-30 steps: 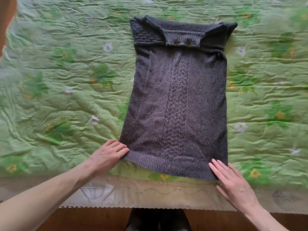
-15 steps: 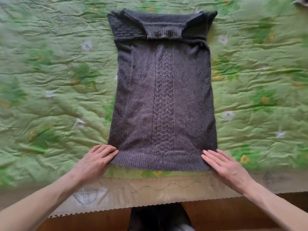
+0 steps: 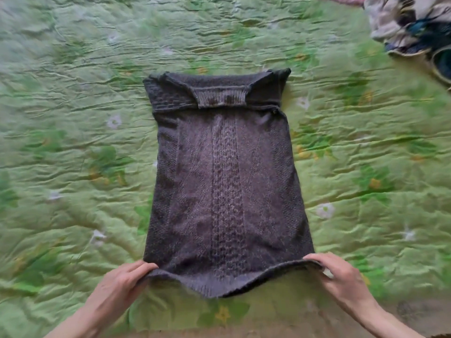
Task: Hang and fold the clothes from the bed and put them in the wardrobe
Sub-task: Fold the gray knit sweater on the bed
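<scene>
A dark grey cable-knit sweater [image 3: 224, 181] lies flat on the bed, sleeves folded in, collar at the far end. My left hand [image 3: 122, 281] pinches the near left corner of its hem. My right hand [image 3: 339, 276] pinches the near right corner. Both corners are lifted a little off the cover, and the hem sags between them.
The green flowered bedspread [image 3: 73, 142] covers the whole bed. A heap of other clothes [image 3: 412, 28] lies at the far right corner. The bed's near edge runs just below my hands.
Both hands went from lying flat beside the hem to gripping its corners and raising them. The view has tilted up, showing more of the bed and the clothes heap.
</scene>
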`<state>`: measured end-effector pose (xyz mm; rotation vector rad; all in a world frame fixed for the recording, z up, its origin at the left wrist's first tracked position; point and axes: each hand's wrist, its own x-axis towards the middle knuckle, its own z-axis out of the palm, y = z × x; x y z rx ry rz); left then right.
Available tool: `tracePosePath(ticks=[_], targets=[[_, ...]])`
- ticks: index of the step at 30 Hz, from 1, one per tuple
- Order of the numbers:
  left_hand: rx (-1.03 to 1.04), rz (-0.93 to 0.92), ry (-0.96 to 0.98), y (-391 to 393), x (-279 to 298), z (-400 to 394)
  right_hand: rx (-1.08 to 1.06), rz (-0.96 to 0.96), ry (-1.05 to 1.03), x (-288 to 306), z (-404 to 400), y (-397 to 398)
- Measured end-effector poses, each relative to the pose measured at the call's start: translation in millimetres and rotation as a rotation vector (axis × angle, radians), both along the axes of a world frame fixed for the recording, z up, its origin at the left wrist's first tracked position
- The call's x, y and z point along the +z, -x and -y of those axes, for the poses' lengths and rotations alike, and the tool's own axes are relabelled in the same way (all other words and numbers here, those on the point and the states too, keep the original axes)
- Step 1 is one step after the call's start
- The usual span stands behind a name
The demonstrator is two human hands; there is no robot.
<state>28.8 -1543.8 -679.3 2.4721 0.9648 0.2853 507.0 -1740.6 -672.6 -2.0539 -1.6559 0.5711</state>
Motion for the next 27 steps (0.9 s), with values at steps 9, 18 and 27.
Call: tracePosePath(ticks=[9,18,27], targets=[[0.277,0.247,0.207,-32.0,21.8,-92.0,-0.528,-0.258,0.095,4.8,-71.3,-8.8],[0.494,0.376,0.318,-71.2,36.1,-193.9,-0.603,-0.220,-0.098,13.5,-211.1,-44.6],[0.726,0.457,0.483,-112.6,-0.6,-292.6,-0.549,-0.101,-0.077,-1.3,-317.6,-78.4]])
